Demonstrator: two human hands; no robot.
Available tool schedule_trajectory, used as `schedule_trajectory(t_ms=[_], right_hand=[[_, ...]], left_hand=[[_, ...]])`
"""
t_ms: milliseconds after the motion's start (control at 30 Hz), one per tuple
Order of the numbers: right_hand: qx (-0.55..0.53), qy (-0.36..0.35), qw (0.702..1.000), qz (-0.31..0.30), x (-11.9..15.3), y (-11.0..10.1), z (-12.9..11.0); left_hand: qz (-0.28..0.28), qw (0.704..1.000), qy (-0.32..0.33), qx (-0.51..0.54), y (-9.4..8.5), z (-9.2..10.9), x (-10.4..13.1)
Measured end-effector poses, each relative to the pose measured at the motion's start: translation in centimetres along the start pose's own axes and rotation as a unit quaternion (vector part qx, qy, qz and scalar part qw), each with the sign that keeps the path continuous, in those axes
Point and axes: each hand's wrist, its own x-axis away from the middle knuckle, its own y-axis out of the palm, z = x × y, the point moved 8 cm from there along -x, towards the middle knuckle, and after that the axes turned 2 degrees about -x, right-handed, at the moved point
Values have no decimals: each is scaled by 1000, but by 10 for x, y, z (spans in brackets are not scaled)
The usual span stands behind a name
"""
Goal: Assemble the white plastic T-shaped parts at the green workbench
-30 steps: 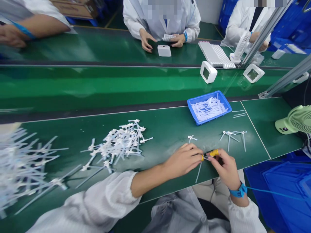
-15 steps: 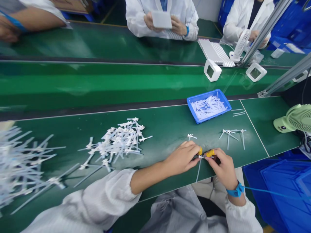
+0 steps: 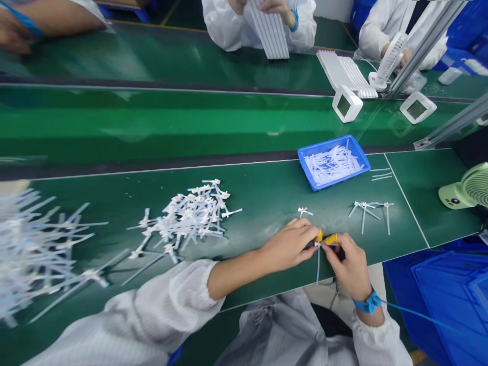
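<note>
Near the front edge of the green table, my left hand and my right hand meet, each with a yellow cover on a fingertip. Between their pinched fingers is a small white connector with thin tubes, one tube hanging down toward me. Just beyond my left hand lies another white piece with tubes. A few similar pieces rest to the right. A blue tray holds many short white strips. To the left is a pile of tube pieces.
A larger, blurred pile of tube pieces covers the far left. A green fan stands at the right, with blue bins below. Across the green belt are two white devices and people in white coats.
The view has shifted slightly. My hands stay together at the connector, and its hanging tube is now more upright. Across the belt, a person's hands have tilted a ribbed white sheet downward.
</note>
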Motion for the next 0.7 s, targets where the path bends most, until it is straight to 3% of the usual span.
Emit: schedule_trajectory(t_ms=[700], right_hand=[[62,-17,998,-22,-6,6,-7]], left_hand=[[9,998,-42,46,5,-11,3]])
